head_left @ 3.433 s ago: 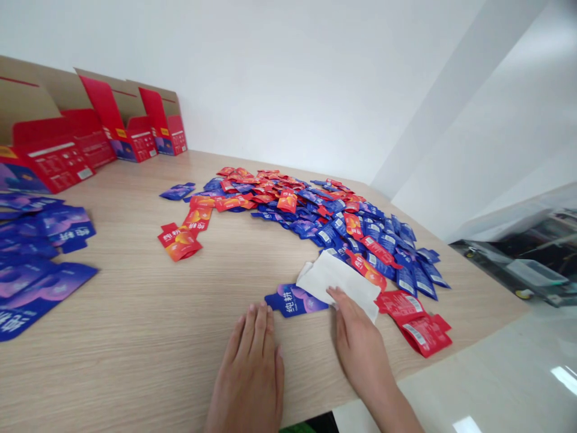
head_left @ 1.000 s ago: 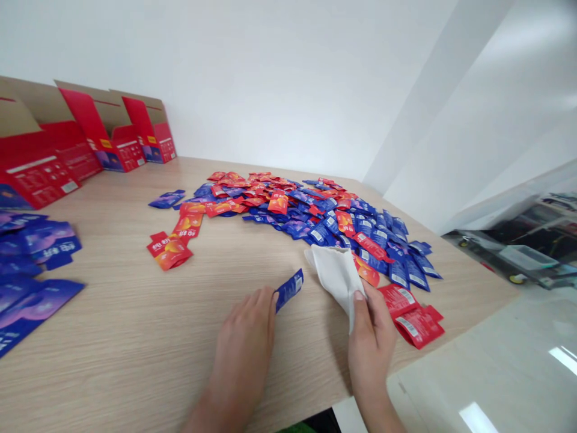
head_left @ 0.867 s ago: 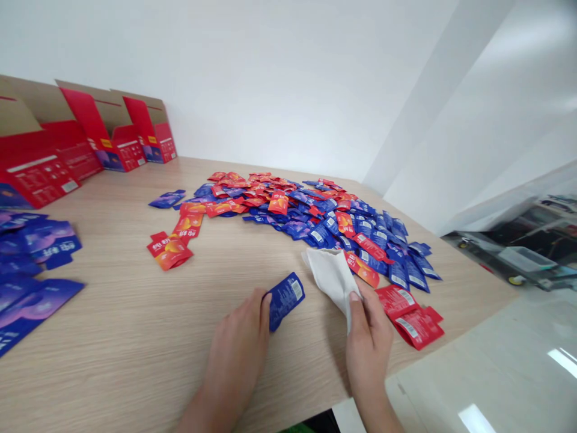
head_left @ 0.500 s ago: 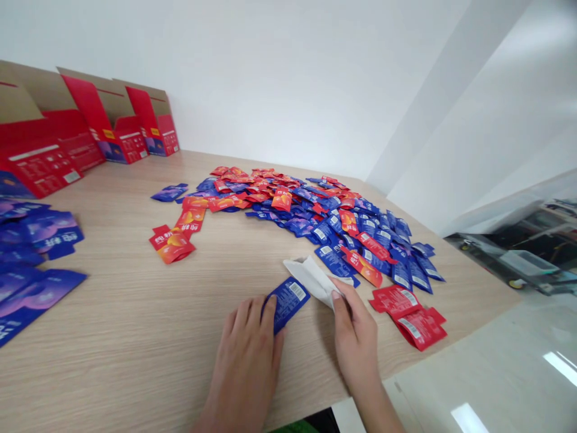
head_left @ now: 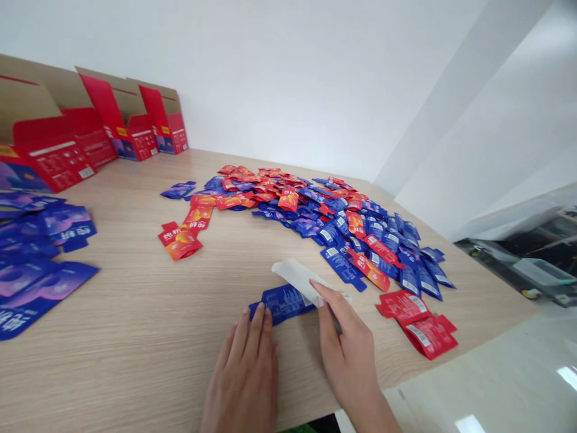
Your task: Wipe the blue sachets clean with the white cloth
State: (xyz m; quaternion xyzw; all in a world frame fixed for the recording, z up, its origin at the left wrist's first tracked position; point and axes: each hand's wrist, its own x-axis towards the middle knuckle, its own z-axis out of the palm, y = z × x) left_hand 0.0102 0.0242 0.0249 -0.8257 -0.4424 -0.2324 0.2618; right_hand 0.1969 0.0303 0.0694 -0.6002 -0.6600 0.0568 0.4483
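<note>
A blue packet (head_left: 286, 302) with white print lies flat on the table in front of me. My left hand (head_left: 247, 367) rests flat, its outstretched fingertips on the packet's left end. Pinched in my right hand (head_left: 345, 337) is a folded piece of white paper (head_left: 295, 276), perhaps tissue. It slants over the packet's right end and covers it; whether it presses on the packet I cannot tell.
Behind my hands spreads a heap of red and blue packets (head_left: 311, 207). Two red packets (head_left: 421, 328) lie near the right edge, orange-red ones (head_left: 180, 240) left of centre. Blue-purple packets (head_left: 45, 264) lie far left, below open red cartons (head_left: 63, 153) along the wall.
The blue packet has turned more level, and my left fingers have shifted to its left end. My right hand has brought the white paper left, over the packet's right end.
</note>
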